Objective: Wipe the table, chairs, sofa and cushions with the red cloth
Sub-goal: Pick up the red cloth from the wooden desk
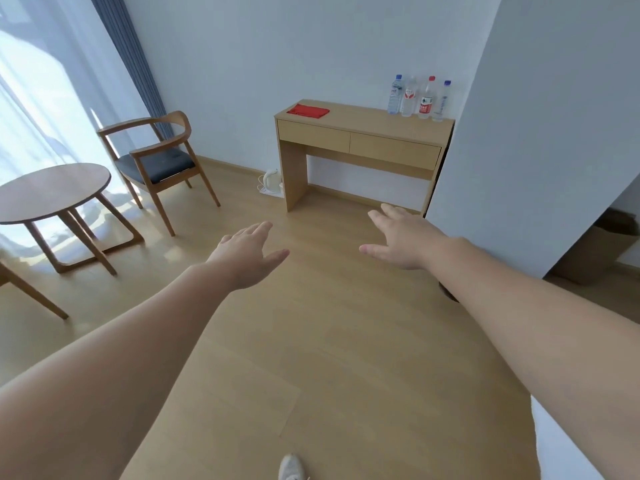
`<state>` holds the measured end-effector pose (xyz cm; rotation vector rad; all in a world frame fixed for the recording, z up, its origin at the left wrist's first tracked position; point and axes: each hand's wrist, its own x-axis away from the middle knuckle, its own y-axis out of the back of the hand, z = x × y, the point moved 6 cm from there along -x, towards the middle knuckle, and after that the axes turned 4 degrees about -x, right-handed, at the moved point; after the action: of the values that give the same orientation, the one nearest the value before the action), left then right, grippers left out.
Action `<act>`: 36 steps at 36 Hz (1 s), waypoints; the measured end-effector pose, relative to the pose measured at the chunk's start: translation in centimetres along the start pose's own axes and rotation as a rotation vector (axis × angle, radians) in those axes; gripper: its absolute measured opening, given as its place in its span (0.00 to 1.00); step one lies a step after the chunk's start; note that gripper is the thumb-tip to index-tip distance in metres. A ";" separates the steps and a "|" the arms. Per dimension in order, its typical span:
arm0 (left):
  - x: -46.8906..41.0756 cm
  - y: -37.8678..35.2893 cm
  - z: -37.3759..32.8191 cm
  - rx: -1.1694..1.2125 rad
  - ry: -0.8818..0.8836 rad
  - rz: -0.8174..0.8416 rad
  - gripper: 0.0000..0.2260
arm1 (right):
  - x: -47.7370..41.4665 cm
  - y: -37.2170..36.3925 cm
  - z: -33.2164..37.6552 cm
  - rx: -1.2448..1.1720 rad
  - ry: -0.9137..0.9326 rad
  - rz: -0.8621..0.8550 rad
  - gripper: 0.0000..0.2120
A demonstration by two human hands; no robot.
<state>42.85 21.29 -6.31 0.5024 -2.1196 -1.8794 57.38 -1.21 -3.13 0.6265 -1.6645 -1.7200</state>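
Note:
A folded red cloth [308, 110] lies on the left end of a light wooden console table [360, 128] against the far wall. A round wooden table [52, 192] stands at the left by the window. Behind it is a wooden armchair [156, 157] with a dark seat cushion [156, 164]. Part of another chair's leg [33, 294] shows at the far left edge. My left hand [247, 252] and my right hand [398, 237] are stretched out in front of me over the floor, palms down, fingers straight, holding nothing. Both are well short of the cloth.
Several plastic water bottles [417, 97] stand at the right end of the console table. A white kettle [272, 181] sits on the floor beside its left leg. A white wall corner [519, 168] juts in at the right, with a cardboard box [599, 251] behind it. My shoe [291, 467] shows below.

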 end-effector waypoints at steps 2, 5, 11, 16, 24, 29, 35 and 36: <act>-2.8 -0.3 1.1 0.006 -0.005 0.012 0.34 | -3.1 -0.2 0.2 0.003 -0.007 0.011 0.38; -6.8 -0.5 2.8 0.015 -0.008 0.031 0.33 | -7.6 -0.4 0.7 0.015 -0.012 0.029 0.38; -13.9 -0.9 5.7 0.013 -0.044 0.088 0.32 | -15.0 -0.4 1.0 -0.003 -0.045 0.049 0.38; -18.5 -1.6 7.0 0.010 -0.065 0.122 0.33 | -19.2 -0.9 0.5 -0.021 -0.063 0.069 0.38; -25.1 -2.8 7.4 0.028 -0.068 0.146 0.33 | -25.5 -1.3 -1.5 -0.037 -0.072 0.075 0.37; -29.7 -3.4 7.2 0.019 -0.049 0.139 0.33 | -30.3 -1.4 -3.5 -0.046 -0.056 0.078 0.37; -36.4 -3.6 6.0 0.013 -0.010 0.122 0.33 | -36.9 -0.9 -7.2 -0.068 -0.035 0.081 0.37; -37.6 -3.7 5.8 0.014 -0.002 0.121 0.33 | -38.0 -0.8 -8.0 -0.072 -0.031 0.080 0.37</act>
<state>74.78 42.04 -9.48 0.3670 -2.1150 -1.8015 88.57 21.26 -8.39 0.4957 -1.6197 -1.7319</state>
